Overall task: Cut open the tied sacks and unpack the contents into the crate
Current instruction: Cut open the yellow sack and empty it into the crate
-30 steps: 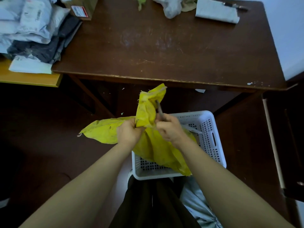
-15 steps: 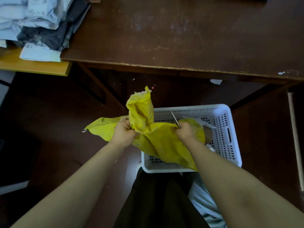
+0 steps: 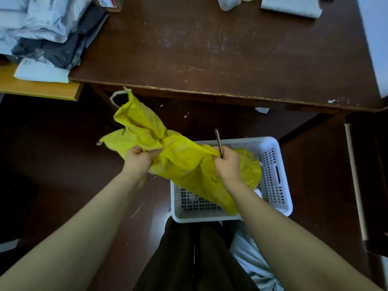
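Observation:
A crumpled yellow sack (image 3: 180, 160) hangs between my two hands over the floor and the white perforated crate (image 3: 275, 177). My left hand (image 3: 139, 159) grips the sack's bunched cloth at its left part. My right hand (image 3: 227, 164) grips the sack's right part together with a thin dark blade (image 3: 218, 141) that sticks up from the fist. The sack's lower end droops into the crate. Whatever lies inside the crate is mostly hidden by the sack.
A dark brown wooden table (image 3: 210, 59) stands just ahead, its front edge above the crate. Wrapped parcels and dark cloth (image 3: 46, 36) are piled at its left, over a yellow shelf (image 3: 37, 89). White packets (image 3: 289, 5) lie at the far edge. My legs are below the crate.
My hands have drawn apart, stretching the sack sideways. Its upright top flopped over to the left, and my right hand with the blade moved right, over the crate.

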A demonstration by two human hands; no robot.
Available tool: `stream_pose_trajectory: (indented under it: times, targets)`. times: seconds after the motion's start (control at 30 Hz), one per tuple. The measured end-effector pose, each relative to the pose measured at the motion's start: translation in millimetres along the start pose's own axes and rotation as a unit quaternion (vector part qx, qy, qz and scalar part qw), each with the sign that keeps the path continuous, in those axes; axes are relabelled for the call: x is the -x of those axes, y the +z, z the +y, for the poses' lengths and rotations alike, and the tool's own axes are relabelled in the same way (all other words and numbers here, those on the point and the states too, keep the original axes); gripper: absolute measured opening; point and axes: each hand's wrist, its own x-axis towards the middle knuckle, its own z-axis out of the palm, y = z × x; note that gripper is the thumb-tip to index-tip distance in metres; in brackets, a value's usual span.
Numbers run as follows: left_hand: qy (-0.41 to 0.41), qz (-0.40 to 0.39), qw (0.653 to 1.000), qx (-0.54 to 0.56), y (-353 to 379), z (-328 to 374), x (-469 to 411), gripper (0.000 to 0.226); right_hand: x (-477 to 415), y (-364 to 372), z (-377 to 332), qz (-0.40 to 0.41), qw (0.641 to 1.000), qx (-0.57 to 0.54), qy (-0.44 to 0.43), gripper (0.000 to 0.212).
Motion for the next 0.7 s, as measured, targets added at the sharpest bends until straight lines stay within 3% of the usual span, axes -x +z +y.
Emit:
stream_pose_trajectory:
  times: [0.07,0.2,0.4,0.7]
  targets:
    - [0.007,-0.001,1.0,-0.021,4.3,2.3,3.2,0.011,2.6,-2.8,-1.4,0.011,1.0,-0.006,0.019,0.01]
    - [-0.001,0.015,0.997,0.071,7.1,9.2,2.2,0.013,9.0,1.8,-19.3,0.006,0.999,-0.015,-0.041,0.01]
    - [0.005,0.027,0.995,0.098,6.4,15.2,2.8,0.016,6.4,-4.4,-28.8,0.006,0.998,0.008,-0.066,0.012]
    - [0.009,0.027,0.994,0.104,18.9,26.3,11.5,0.033,16.6,-9.3,-24.0,0.018,0.997,-0.057,-0.04,0.012]
